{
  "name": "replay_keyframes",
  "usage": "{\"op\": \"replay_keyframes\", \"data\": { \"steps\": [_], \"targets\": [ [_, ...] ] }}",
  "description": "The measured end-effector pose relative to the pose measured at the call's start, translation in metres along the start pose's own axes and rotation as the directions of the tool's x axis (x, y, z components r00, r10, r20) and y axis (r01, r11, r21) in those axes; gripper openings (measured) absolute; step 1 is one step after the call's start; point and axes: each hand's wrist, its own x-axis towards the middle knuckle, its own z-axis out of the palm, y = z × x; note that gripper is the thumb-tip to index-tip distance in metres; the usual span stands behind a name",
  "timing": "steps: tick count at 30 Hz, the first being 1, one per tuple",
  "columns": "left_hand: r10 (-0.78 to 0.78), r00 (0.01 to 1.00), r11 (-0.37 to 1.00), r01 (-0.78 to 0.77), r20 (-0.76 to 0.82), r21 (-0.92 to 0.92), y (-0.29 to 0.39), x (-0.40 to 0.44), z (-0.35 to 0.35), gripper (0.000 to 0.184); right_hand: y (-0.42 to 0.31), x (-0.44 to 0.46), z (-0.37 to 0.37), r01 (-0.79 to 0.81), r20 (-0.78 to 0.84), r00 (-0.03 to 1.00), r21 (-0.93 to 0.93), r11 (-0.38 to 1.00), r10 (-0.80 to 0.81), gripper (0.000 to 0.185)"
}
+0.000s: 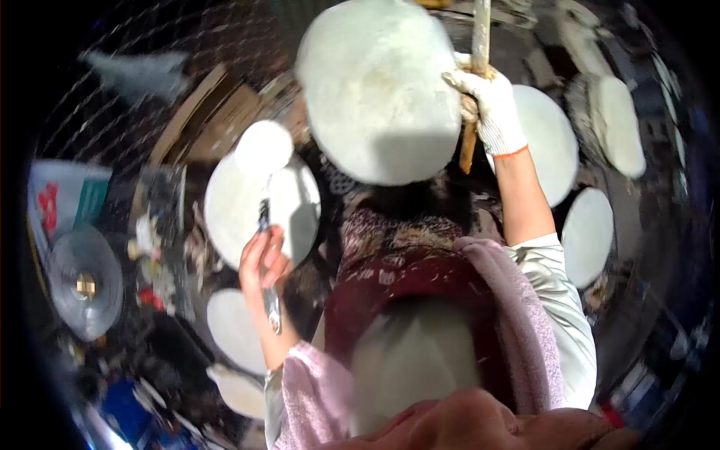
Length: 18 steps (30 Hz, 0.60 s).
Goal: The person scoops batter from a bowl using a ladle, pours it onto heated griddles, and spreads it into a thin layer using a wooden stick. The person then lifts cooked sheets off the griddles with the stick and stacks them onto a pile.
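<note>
As a wooden stick point(481, 34) is gripped in the closed, white-gloved right hand point(493, 109), a white round-headed tool point(264, 147) is held by its thin handle in the curled fingers of the bare left hand point(262, 259). The glove is set at the right edge of a large pale slab point(379, 90), placed at top center; whether the slab is touched cannot be told. Behind the tool, a smaller round slab point(225, 206) is partly covered by shadow. Further pale rounds are spread over the dark, cluttered ground, one point(551, 142) just beside the glove and another point(589, 236) below it. The room is edged at upper left by wire mesh point(165, 34), with cardboard point(206, 124) seen nearby. At far left, a grey disc point(86, 262) is seen below a bag point(67, 187) marked with red and green.
</note>
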Motion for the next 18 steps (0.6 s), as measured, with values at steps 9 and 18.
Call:
{"op": "replay_keyframes", "data": {
  "steps": [9,18],
  "targets": [
    [0.058,0.996,0.998,-0.058,-0.061,-0.003,0.011,0.028,0.015,0.024,-0.115,-0.058,-0.171,-0.005,-0.209,0.975,-0.377,0.926,-0.080,0.031],
    [-0.002,0.971,0.956,0.072,0.239,-0.285,-0.021,0.042,0.041,0.029,-0.353,-0.127,-0.309,-0.092,-0.155,0.927,-0.977,0.193,-0.342,0.028]
  ]
}}
